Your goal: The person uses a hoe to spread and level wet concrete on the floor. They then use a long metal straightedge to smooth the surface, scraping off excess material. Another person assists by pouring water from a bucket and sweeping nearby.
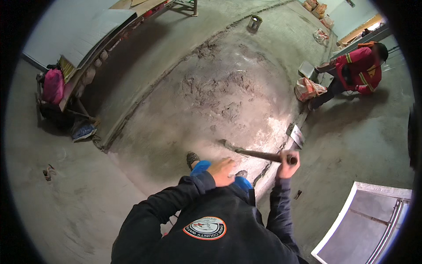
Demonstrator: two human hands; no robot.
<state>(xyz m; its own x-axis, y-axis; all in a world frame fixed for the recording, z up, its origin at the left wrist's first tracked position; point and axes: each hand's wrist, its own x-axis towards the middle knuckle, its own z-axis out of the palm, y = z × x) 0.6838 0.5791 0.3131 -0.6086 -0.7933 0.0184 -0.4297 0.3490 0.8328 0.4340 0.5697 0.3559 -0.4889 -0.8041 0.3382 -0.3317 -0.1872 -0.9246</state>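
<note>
My right hand (289, 163) is closed around the upper end of a dark long-handled tool (261, 154). Its handle slopes left and away from me, and its low end meets the wet grey mortar (202, 127). Grey coating and blur hide the exact shape of that end. My left hand (222, 171) is in front of my body, off the handle, with fingers loosely bent and apart and nothing visible in them. The mortar is spread over the floor ahead, lumpy in the middle and smoother near my feet.
A metal can (254, 23) stands beyond the mortar. At the right, a person in a red jacket (360, 72) is beside a sack (309, 89). A white board (297, 136) lies by the mortar's right edge. A white-framed panel (362, 222) is lower right; a bench (94, 53) stands left.
</note>
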